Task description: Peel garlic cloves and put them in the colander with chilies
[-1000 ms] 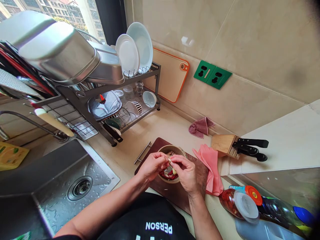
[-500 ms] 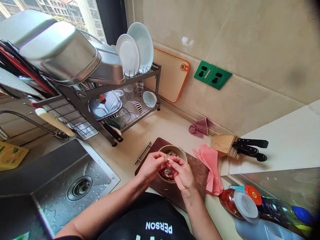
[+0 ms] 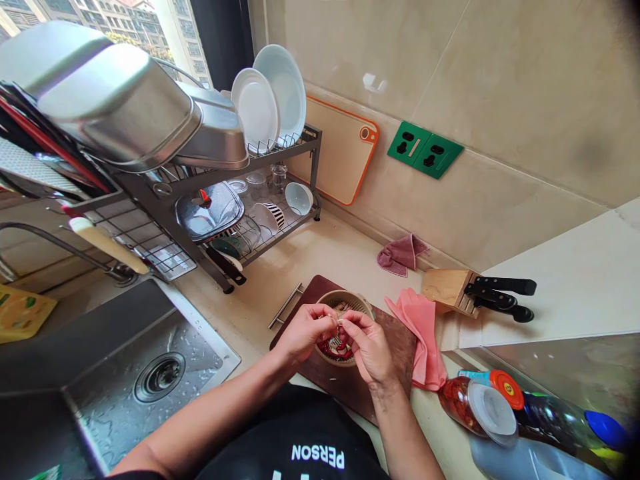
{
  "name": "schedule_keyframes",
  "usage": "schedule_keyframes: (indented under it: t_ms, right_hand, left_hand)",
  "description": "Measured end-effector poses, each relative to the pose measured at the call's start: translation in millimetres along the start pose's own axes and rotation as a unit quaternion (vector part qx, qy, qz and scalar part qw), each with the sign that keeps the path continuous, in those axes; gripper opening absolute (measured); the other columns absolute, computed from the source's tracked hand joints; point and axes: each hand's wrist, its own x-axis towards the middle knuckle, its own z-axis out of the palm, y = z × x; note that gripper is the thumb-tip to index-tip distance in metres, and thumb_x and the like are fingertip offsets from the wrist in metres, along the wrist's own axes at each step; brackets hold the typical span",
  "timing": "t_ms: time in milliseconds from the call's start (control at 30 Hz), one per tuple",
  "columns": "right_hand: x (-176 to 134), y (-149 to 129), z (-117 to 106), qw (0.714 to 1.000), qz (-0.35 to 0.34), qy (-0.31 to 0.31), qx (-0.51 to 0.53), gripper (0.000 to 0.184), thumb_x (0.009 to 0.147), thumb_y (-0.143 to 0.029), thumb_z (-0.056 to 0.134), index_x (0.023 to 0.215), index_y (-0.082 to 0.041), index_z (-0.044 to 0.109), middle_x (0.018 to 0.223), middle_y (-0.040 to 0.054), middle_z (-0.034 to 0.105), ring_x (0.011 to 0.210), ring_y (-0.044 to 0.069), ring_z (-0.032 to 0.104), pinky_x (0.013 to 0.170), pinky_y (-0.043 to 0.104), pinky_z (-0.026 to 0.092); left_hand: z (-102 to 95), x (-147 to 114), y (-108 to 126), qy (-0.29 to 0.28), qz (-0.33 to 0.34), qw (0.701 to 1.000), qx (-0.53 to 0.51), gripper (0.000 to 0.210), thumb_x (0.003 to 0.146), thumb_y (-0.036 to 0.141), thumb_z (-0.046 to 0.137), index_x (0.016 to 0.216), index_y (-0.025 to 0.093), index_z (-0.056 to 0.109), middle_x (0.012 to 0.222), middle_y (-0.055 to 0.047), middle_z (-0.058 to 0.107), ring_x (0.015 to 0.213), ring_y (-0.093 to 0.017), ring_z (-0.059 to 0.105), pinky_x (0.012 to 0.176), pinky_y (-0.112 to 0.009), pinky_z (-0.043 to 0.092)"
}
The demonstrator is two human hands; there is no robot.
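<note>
Over a beige slatted basket [image 3: 327,297], my left hand [image 3: 304,335] and my right hand [image 3: 371,350] meet fingertip to fingertip. Between them they pinch a small pale piece that looks like a garlic clove [image 3: 341,323], partly hidden by the fingers. Both hands are closed in a pinch. Red chillies [image 3: 327,350] lie at the near side of the basket, and pale brownish pieces [image 3: 342,307] at its far side. Underneath is a dark red-brown cutting board [image 3: 393,360] with a metal handle [image 3: 286,307]. One tiny white scrap [image 3: 333,379] rests on the board.
Left of the board is a wet steel sink [image 3: 200,363]. A dish rack [image 3: 285,157] with pans, plates and bowls stands behind. Pink rubber gloves [image 3: 423,333], a mauve cloth [image 3: 401,255] and a knife block [image 3: 447,291] sit to the right, with jars [image 3: 493,417] and bottles nearer me.
Both hands stay over the basket. My right hand has shifted slightly to the right and its fingers have turned a little around the pale piece.
</note>
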Motion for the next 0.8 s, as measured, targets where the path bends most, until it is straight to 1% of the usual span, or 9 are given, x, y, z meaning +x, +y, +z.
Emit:
schedule_keyframes:
  t_ms: [100, 200, 333, 400, 500, 600, 700, 800]
  right_hand:
    - [1.4, 0.3, -0.4, 0.996, 0.059, -0.005, 0.064, 0.022, 0.059, -0.025, 0.083, 0.074, -0.017, 0.069, 0.064, -0.0019, 0.064, 0.055, 0.007, 0.054, 0.051, 0.016, 0.045]
    - [2.3, 1.0, 0.3, 0.989, 0.104, -0.008, 0.1, 0.023, 0.058, -0.024, 0.084, 0.072, -0.016, 0.068, 0.061, -0.0023, 0.063, 0.053, 0.006, 0.052, 0.048, 0.015, 0.041]
    - [2.2, 2.5, 2.7, 0.989, 0.106, -0.015, 0.102, 0.023, 0.057, -0.025, 0.085, 0.067, -0.015, 0.066, 0.057, -0.0027, 0.059, 0.052, 0.006, 0.05, 0.047, 0.015, 0.04]
    - [1.7, 3.7, 3.6, 0.993, 0.081, -0.001, 0.084, 0.024, 0.057, -0.026, 0.085, 0.068, -0.015, 0.067, 0.058, -0.0025, 0.06, 0.051, 0.006, 0.049, 0.047, 0.016, 0.04]
    - [1.2, 5.5, 2.8, 0.999, 0.007, 0.044, 0.026, 0.025, 0.058, -0.028, 0.084, 0.072, -0.015, 0.068, 0.062, -0.0016, 0.063, 0.053, 0.007, 0.05, 0.049, 0.018, 0.041]
    - [1.4, 7.0, -0.5, 0.996, -0.051, 0.065, -0.041, 0.025, 0.062, -0.032, 0.081, 0.074, -0.015, 0.068, 0.064, -0.0006, 0.065, 0.055, 0.008, 0.052, 0.052, 0.019, 0.042]
    - [2.1, 8.0, -3.5, 0.99, -0.082, 0.069, -0.089, 0.023, 0.065, -0.033, 0.079, 0.074, -0.015, 0.068, 0.066, 0.0001, 0.065, 0.057, 0.009, 0.053, 0.054, 0.02, 0.043]
    - [1.9, 8.0, -4.3, 0.987, -0.097, 0.066, -0.111, 0.022, 0.067, -0.034, 0.077, 0.074, -0.015, 0.068, 0.064, 0.0001, 0.065, 0.057, 0.009, 0.055, 0.055, 0.021, 0.044]
  left_hand:
    - [0.0, 1.0, -2.9, -0.011, -0.014, 1.0, -0.016, 0.011, 0.056, 0.02, 0.064, 0.057, 0.011, 0.058, 0.042, 0.005, 0.046, 0.04, -0.004, 0.034, 0.044, -0.018, 0.023]
    - [0.4, 0.6, -4.0, -0.015, -0.013, 0.999, -0.025, 0.011, 0.056, 0.02, 0.064, 0.056, 0.011, 0.058, 0.043, 0.004, 0.048, 0.04, -0.004, 0.036, 0.044, -0.018, 0.026]
    - [1.3, -1.8, -3.5, -0.012, -0.009, 1.0, -0.025, 0.011, 0.056, 0.02, 0.064, 0.055, 0.011, 0.058, 0.046, 0.002, 0.052, 0.04, -0.005, 0.04, 0.045, -0.018, 0.03]
    - [1.0, -2.8, -3.5, -0.013, -0.003, 1.0, -0.02, 0.012, 0.058, 0.021, 0.065, 0.057, 0.011, 0.058, 0.046, 0.002, 0.052, 0.04, -0.005, 0.041, 0.045, -0.017, 0.029]
    - [-0.9, -3.1, -4.5, -0.018, 0.002, 0.999, -0.026, 0.017, 0.061, 0.025, 0.069, 0.064, 0.011, 0.06, 0.052, 0.001, 0.056, 0.047, -0.006, 0.047, 0.048, -0.017, 0.032]
    - [-3.3, -2.2, -7.0, -0.011, 0.007, 1.0, -0.016, 0.023, 0.06, 0.028, 0.074, 0.07, 0.011, 0.061, 0.057, 0.0, 0.058, 0.051, -0.007, 0.05, 0.05, -0.017, 0.034]
    - [-4.6, -0.2, -10.0, -0.003, 0.018, 1.0, 0.022, 0.025, 0.06, 0.03, 0.075, 0.07, 0.01, 0.062, 0.055, 0.0, 0.057, 0.047, -0.007, 0.046, 0.048, -0.018, 0.032]
    - [-4.4, 1.2, -10.6, -0.005, 0.035, 0.999, 0.04, 0.025, 0.062, 0.03, 0.073, 0.068, 0.01, 0.062, 0.056, -0.001, 0.06, 0.047, -0.007, 0.046, 0.047, -0.018, 0.032]
